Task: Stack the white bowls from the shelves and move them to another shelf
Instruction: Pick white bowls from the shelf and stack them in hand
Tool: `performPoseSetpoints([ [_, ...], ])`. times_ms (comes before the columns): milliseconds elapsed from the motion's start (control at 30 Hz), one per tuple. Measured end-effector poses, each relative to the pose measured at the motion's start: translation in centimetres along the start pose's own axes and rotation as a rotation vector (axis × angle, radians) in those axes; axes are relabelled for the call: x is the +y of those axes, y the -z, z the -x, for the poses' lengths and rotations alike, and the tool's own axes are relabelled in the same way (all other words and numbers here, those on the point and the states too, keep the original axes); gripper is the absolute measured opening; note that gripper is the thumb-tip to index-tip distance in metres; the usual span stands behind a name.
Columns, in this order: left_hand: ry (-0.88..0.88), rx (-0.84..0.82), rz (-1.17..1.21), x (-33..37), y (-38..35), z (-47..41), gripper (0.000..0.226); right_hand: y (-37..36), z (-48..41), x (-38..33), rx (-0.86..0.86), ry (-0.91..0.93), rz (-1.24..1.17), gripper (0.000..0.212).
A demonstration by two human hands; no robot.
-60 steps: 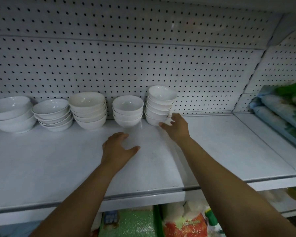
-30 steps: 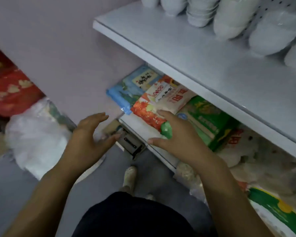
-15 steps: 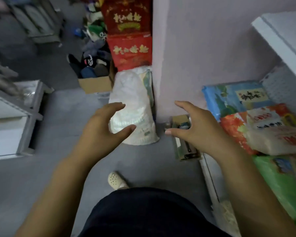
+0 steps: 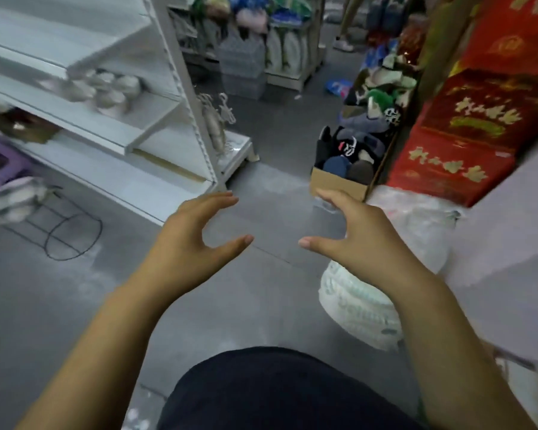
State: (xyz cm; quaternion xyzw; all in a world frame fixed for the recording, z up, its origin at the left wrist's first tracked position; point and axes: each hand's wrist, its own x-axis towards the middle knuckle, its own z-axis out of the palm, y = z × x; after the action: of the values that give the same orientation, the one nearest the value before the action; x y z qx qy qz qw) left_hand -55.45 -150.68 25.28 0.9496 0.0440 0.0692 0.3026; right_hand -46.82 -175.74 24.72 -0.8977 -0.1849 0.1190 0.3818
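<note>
Both empty, fingers apart, your left hand (image 4: 193, 240) and right hand (image 4: 351, 240) should cup the bowls (image 4: 106, 91) from opposite sides.

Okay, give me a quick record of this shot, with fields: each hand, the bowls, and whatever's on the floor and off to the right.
left hand: empty, fingers loosely curved, held out over the floor
right hand: empty, same pose, apart from the left
white bowls: blurred, on a middle level of the shelf unit at far left, untouched
floor: cardboard box of dark footwear; white sack
right side: red boxes
</note>
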Motion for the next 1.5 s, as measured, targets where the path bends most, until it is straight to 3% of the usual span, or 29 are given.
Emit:
performPoseSetpoints([
  [467, 0.537, 0.345, 0.007, -16.7, 10.1, 1.8, 0.058, -13.9, -19.0, -13.9, -0.428, 0.311, 0.081, 0.082],
  [700, 0.694, 0.529, -0.043, -24.7, 15.9, -1.4, 0.058, -21.6, -30.5, -22.2, -0.58, 0.492, 0.1, 0.079],
  [967, 0.824, 0.681, -0.051, -32.7, 21.1, -5.8, 0.061, -28.6, -42.3, -32.1, -0.636, 0.651, 0.206, 0.078],
  [1233, 0.945, 0.706, 0.001, -42.2, 24.6, -5.2, 0.062, -38.5, -46.7, -37.7, -0.79, 0.628, 0.225, 0.079],
  [1500, 0.896, 0.585, 0.0, -55.9, 34.9, -5.7, 0.071, -48.5, -51.2, -46.2, -0.675, 0.525, 0.163, 0.078],
])
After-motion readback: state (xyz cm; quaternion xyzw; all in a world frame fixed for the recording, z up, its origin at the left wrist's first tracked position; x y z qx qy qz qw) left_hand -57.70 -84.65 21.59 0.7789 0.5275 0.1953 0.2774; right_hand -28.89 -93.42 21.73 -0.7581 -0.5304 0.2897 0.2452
